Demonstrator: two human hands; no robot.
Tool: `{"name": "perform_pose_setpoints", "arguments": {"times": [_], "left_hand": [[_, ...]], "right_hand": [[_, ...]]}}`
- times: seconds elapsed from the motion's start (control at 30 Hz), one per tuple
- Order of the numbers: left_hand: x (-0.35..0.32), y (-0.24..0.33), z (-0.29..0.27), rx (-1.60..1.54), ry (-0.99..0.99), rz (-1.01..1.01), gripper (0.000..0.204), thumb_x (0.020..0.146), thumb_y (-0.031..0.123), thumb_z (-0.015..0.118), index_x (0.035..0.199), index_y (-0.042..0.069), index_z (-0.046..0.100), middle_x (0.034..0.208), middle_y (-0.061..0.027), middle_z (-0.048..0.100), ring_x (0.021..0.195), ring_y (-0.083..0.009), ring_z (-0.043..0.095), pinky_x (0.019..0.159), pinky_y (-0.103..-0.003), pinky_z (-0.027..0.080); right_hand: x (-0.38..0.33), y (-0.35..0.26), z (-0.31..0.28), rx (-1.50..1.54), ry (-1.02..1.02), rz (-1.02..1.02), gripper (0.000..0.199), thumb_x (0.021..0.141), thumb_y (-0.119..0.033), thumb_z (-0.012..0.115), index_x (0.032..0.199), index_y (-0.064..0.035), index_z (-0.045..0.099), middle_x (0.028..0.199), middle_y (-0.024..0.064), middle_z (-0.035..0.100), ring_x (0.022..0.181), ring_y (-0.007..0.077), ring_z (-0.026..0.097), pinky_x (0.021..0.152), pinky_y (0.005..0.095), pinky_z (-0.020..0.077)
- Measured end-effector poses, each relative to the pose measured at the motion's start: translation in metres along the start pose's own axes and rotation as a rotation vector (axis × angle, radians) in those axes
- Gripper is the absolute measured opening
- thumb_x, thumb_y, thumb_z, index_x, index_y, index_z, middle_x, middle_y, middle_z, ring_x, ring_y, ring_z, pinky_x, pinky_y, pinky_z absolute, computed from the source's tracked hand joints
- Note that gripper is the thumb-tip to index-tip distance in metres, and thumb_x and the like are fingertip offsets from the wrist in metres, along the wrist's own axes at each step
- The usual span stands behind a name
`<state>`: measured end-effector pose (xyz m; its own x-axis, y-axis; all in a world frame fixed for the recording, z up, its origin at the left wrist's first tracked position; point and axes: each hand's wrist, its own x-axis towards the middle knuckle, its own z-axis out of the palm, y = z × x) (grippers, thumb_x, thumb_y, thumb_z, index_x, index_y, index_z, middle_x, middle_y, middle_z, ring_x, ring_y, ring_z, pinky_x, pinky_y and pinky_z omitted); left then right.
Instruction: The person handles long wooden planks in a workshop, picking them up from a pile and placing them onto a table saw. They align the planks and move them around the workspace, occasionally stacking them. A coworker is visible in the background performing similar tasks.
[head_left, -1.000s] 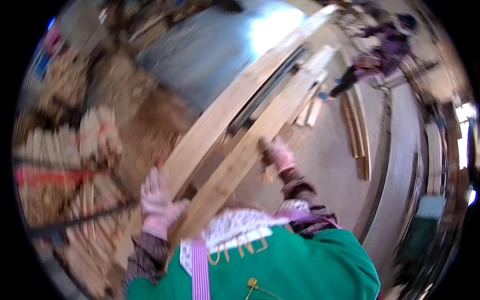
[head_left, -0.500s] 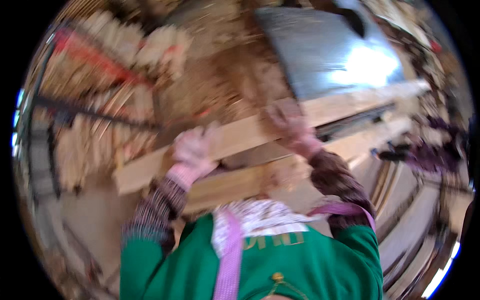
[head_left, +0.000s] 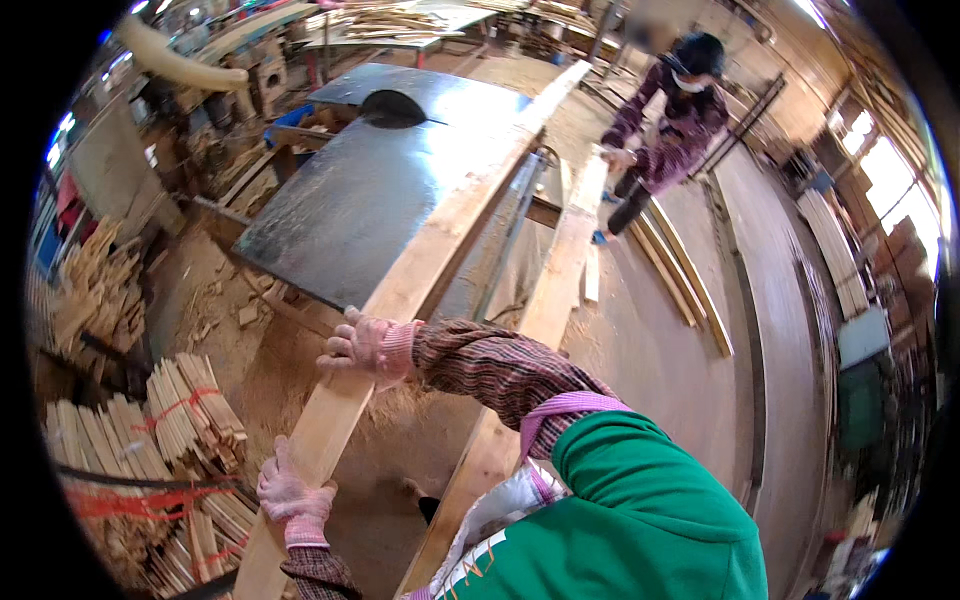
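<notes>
A long pale wooden board [head_left: 430,255] runs from the near left to the far right, its far part along the right side of a metal saw table [head_left: 350,200]. My left hand [head_left: 293,497], in a pinkish glove, is closed on the board's near stretch. Farther along, my right hand [head_left: 368,350], gloved alike, wraps over the same board, fingers across its left edge. A round saw blade [head_left: 393,108] stands up from the table's far part, well away from both hands. Under my right arm passes a second board [head_left: 560,285], roughly parallel to the first.
At the second board's far end stands a co-worker [head_left: 665,120] with a hand on it. Several loose boards [head_left: 685,270] lie on the floor at right. Bundled wood strips [head_left: 190,405] with red ties are stacked at near left, with offcuts [head_left: 105,285] behind them.
The view has swung and sharpened. The board, crosswise before, now points away to the far right. Both hands still grip it. Saw blade and co-worker now show clearly.
</notes>
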<state>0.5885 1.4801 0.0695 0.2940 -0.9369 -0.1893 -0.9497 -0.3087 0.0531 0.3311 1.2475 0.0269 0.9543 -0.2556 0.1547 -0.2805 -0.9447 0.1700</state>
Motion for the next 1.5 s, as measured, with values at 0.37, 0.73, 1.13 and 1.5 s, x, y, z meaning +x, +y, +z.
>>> {"name": "perform_pose_setpoints", "arguments": {"times": [0.37,0.73,1.13,1.5], "left_hand": [[-0.001,0.008,-0.003,0.05,0.064,-0.018,0.121,0.055,0.039,0.097,0.161,0.018,0.041,0.131,-0.0151,0.061,0.126,-0.0393,0.059,0.11,-0.051,0.05],[0.005,-0.001,0.009,0.069,0.111,0.003,0.124,0.054,0.041,0.099,0.16,0.017,0.039,0.133,-0.0162,0.061,0.126,-0.0382,0.06,0.109,-0.049,0.051],[0.0,0.005,0.002,0.079,0.0,0.008,0.124,0.054,0.043,0.098,0.161,0.016,0.039,0.134,-0.017,0.06,0.126,-0.0397,0.06,0.112,-0.05,0.049],[-0.006,-0.001,0.005,0.178,0.086,0.036,0.128,0.058,0.052,0.095,0.164,0.016,0.034,0.141,-0.0148,0.057,0.13,-0.037,0.057,0.112,-0.05,0.048]], "right_hand": [[0.002,0.004,0.0,0.012,-0.102,0.052,0.107,0.069,-0.056,0.084,0.163,-0.0298,0.04,0.142,0.0038,0.061,0.133,0.026,0.058,0.112,0.0578,0.0375],[0.005,0.006,-0.005,0.027,-0.132,0.005,0.109,0.066,-0.054,0.086,0.16,-0.022,0.041,0.129,0.0052,0.06,0.123,0.0278,0.059,0.104,0.0548,0.042],[-0.001,0.001,-0.028,0.033,-0.203,0.012,0.114,0.071,-0.064,0.087,0.164,-0.0182,0.038,0.134,0.0058,0.059,0.127,0.0277,0.058,0.111,0.0509,0.0408],[0.007,-0.007,-0.038,0.149,-0.325,0.14,0.127,0.059,-0.076,0.088,0.165,-0.024,0.039,0.142,0.0093,0.06,0.135,0.0308,0.056,0.117,0.0556,0.0339]]}}
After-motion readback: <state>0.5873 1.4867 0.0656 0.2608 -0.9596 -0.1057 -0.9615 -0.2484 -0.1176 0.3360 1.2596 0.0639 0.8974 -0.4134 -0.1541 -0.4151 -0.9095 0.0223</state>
